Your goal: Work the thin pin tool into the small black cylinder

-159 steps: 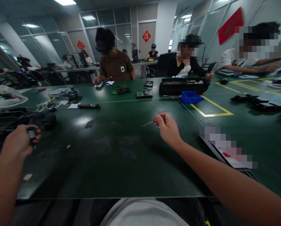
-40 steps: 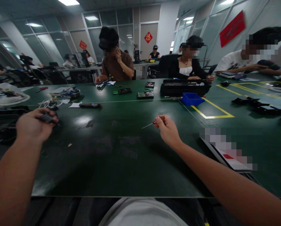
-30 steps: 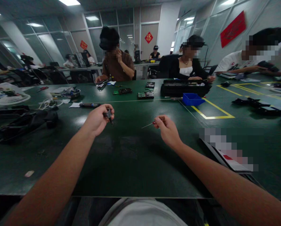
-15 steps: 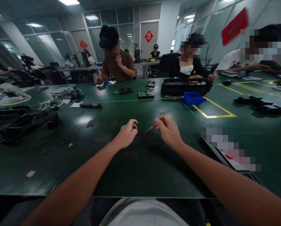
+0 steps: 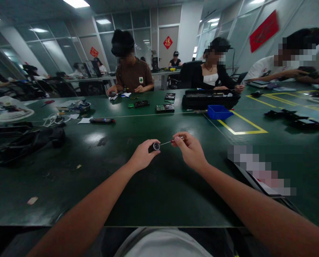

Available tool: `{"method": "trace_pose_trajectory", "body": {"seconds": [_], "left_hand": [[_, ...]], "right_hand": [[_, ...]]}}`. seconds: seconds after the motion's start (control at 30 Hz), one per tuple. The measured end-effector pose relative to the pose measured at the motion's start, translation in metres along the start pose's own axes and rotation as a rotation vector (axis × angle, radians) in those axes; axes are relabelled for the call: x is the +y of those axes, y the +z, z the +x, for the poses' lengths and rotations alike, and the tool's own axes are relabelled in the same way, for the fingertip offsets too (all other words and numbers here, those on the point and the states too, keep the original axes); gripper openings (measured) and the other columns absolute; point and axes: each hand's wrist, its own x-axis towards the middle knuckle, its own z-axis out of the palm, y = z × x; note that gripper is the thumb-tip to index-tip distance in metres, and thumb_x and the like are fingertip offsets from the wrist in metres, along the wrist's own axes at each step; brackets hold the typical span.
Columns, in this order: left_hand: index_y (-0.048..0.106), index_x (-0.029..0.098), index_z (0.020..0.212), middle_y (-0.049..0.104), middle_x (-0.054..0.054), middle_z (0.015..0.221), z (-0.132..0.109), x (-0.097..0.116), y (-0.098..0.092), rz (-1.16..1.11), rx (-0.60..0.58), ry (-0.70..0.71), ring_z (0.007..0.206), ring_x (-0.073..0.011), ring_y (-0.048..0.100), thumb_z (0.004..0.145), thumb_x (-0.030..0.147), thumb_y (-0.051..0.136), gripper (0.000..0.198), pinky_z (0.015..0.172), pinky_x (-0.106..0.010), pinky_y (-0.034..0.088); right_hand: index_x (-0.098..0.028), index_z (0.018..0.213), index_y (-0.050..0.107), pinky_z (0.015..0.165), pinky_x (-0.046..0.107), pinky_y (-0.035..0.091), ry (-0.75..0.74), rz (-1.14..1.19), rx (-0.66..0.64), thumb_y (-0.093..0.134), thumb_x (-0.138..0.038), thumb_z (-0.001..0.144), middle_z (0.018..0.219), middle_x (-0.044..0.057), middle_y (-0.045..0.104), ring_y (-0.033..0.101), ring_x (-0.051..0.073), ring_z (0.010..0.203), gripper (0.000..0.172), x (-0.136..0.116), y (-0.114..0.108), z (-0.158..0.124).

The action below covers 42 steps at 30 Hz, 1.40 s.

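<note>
My left hand is closed on a small black cylindrical part with a shiny round end that faces right. My right hand pinches a thin metal pin with a red end. The pin's tip points left and sits right at the part's shiny end. Both hands hover just above the dark green table, close together near its middle.
A black bundle lies at the left, and a pen-like tool lies further back. Circuit boards, a long black case and a blue bin sit at the far side. Other people sit across the table.
My left hand picked up the small black part at the left, carried it right and brought it to the pin's tip. My right hand stayed nearly still.
</note>
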Motion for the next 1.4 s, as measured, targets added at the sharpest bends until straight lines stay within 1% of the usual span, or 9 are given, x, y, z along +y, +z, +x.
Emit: {"method": "trace_pose_trajectory", "body": {"seconds": [0.3,0.5,0.57,0.7,0.9,1.03,1.1,1.27,1.4], "left_hand": [[0.065,0.025,0.122,0.066,-0.003,0.124,0.000,-0.004,-0.001,-0.033,0.002,0.028,0.119,-0.0220,0.059,0.086,0.021,0.068,0.036,0.108,-0.039,0.043],[0.065,0.023,0.121,0.069,-0.005,0.120,0.001,-0.001,-0.001,0.023,0.013,-0.037,0.113,-0.0234,0.062,0.085,0.022,0.071,0.036,0.103,-0.040,0.046],[0.066,0.024,0.120,0.068,-0.005,0.123,0.001,-0.002,-0.001,0.045,0.022,-0.013,0.116,-0.0239,0.060,0.085,0.023,0.072,0.036,0.105,-0.041,0.044],[0.067,0.026,0.121,0.068,-0.005,0.121,0.001,-0.004,-0.004,0.099,0.008,0.015,0.113,-0.0242,0.060,0.086,0.026,0.072,0.035,0.104,-0.043,0.043],[0.068,0.027,0.120,0.069,-0.005,0.114,0.000,-0.001,-0.005,0.158,-0.032,0.014,0.109,-0.0255,0.060,0.086,0.030,0.072,0.034,0.108,-0.048,0.039],[0.068,0.026,0.120,0.069,-0.005,0.115,0.000,-0.001,-0.004,0.165,-0.041,0.015,0.110,-0.0257,0.060,0.086,0.030,0.072,0.034,0.110,-0.049,0.037],[0.068,0.026,0.120,0.069,-0.005,0.115,0.000,-0.002,-0.004,0.162,-0.034,0.010,0.110,-0.0255,0.060,0.086,0.029,0.073,0.034,0.110,-0.049,0.037],[0.068,0.026,0.119,0.070,-0.005,0.115,0.001,-0.004,-0.004,0.158,-0.028,0.023,0.110,-0.0250,0.060,0.086,0.030,0.073,0.033,0.111,-0.050,0.036],[0.068,0.027,0.120,0.069,-0.005,0.115,0.001,-0.005,-0.004,0.167,-0.029,0.021,0.109,-0.0256,0.060,0.086,0.032,0.073,0.035,0.110,-0.050,0.036]], "right_hand": [[-0.021,0.094,0.064,0.073,0.037,0.055,0.021,0.029,0.012,0.059,-0.044,0.092,0.082,0.004,0.074,0.070,0.020,0.076,0.023,0.004,0.001,0.002],[-0.021,0.087,0.067,0.065,0.033,0.049,-0.011,-0.252,0.021,0.060,-0.046,0.092,0.070,0.002,0.070,0.066,0.019,0.066,0.027,-0.007,-0.003,0.000],[-0.021,0.092,0.067,0.065,0.033,0.049,-0.048,-0.286,-0.009,0.059,-0.043,0.093,0.074,0.002,0.071,0.067,0.019,0.069,0.023,-0.009,-0.005,-0.001],[-0.024,0.098,0.064,0.072,0.035,0.051,-0.122,-0.274,-0.082,0.055,-0.034,0.095,0.089,0.004,0.074,0.069,0.021,0.082,0.014,-0.008,-0.005,-0.003],[-0.023,0.090,0.065,0.063,0.033,0.049,-0.038,-0.298,-0.051,0.049,-0.045,0.098,0.073,0.002,0.069,0.067,0.019,0.067,0.028,-0.001,-0.002,-0.002],[-0.024,0.102,0.063,0.073,0.035,0.052,-0.048,-0.212,-0.061,0.050,-0.034,0.097,0.086,0.003,0.071,0.070,0.021,0.080,0.018,0.002,-0.001,-0.001],[-0.024,0.104,0.064,0.075,0.036,0.052,-0.044,-0.183,-0.084,0.050,-0.033,0.096,0.087,0.003,0.072,0.071,0.021,0.083,0.018,0.000,-0.001,-0.001],[-0.023,0.098,0.065,0.063,0.032,0.047,0.006,-0.224,-0.106,0.039,-0.043,0.102,0.067,-0.001,0.062,0.062,0.018,0.064,0.033,-0.002,-0.002,-0.002],[-0.024,0.111,0.060,0.069,0.033,0.047,-0.020,-0.186,-0.104,0.044,-0.032,0.098,0.079,0.000,0.064,0.064,0.019,0.075,0.021,-0.001,-0.002,-0.003]]}}
